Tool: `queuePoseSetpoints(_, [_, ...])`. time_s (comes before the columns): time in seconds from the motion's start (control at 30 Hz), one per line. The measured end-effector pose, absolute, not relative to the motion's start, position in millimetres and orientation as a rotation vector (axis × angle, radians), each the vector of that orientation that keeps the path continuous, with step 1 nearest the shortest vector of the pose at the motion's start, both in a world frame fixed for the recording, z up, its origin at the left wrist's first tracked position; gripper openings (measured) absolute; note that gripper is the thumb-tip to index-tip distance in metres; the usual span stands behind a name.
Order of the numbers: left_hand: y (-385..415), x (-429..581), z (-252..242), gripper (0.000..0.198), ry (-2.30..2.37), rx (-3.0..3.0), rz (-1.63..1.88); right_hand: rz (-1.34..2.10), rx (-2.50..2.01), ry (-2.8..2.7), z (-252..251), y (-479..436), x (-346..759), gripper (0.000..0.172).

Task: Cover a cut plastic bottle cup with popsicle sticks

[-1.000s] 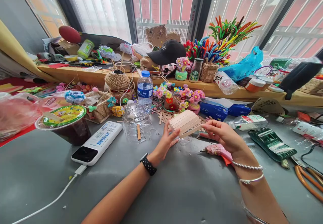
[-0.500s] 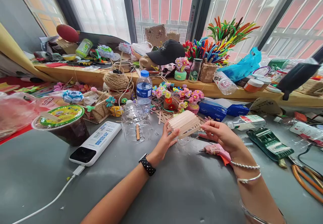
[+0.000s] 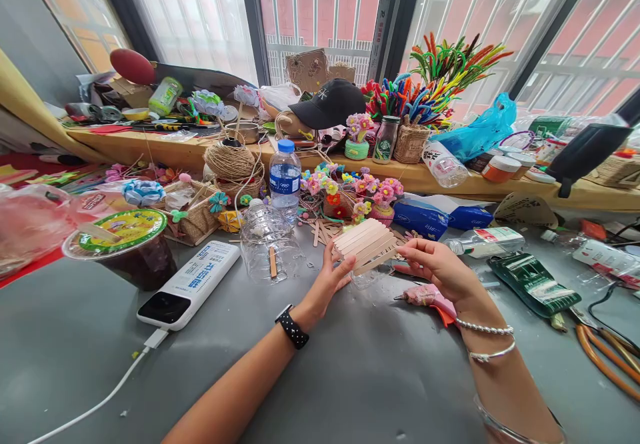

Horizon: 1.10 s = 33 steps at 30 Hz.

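A panel of pale craft sticks (image 3: 364, 239), laid side by side, is held tilted above the grey table. My left hand (image 3: 327, 284) grips its left edge, thumb at the near side and fingers behind. At the right, the fingertips of my right hand (image 3: 437, 267) pinch the end of the nearest stick (image 3: 375, 262), which sits slightly apart from the others. Beneath the panel is a clear plastic piece, partly hidden. A pink glue gun (image 3: 425, 295) lies just below my right hand, its nozzle pointing left.
Left of my hands lie a cut clear plastic bottle (image 3: 270, 247), a white power bank (image 3: 190, 287) with a cable, and a lidded drink cup (image 3: 125, 251). A water bottle (image 3: 285, 181) stands behind. Orange-handled scissors (image 3: 607, 357) and a green pouch (image 3: 534, 284) lie at the right.
Both hands keep their hold on the stick panel in nearly the same place. The whole view has shifted very slightly.
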<state>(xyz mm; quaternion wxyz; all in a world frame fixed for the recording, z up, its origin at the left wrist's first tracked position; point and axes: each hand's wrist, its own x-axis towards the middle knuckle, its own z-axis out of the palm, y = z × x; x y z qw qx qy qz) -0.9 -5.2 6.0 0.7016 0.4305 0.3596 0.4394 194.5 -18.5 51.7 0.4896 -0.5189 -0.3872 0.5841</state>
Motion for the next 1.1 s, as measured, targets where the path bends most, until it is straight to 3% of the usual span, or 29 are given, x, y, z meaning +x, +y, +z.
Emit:
queuePoseSetpoints(0.23, [-6.0,-1.5,9.4,0.087,0.83,1.018,0.972,1.405,-1.286,-0.945,52.0,-18.4,194.1,0.021])
queuePoseSetpoints(0.63, [-8.2,-0.4,14.5,0.079,0.841,1.019,1.018,1.323,-1.271,-0.949,54.6,-19.5,189.1,0.022])
queuePoseSetpoints(1.1, [-7.2,-0.2,12.9,0.081,0.829,1.008,1.007,1.212,-1.208,-0.896,47.7,-15.1,177.6,0.021])
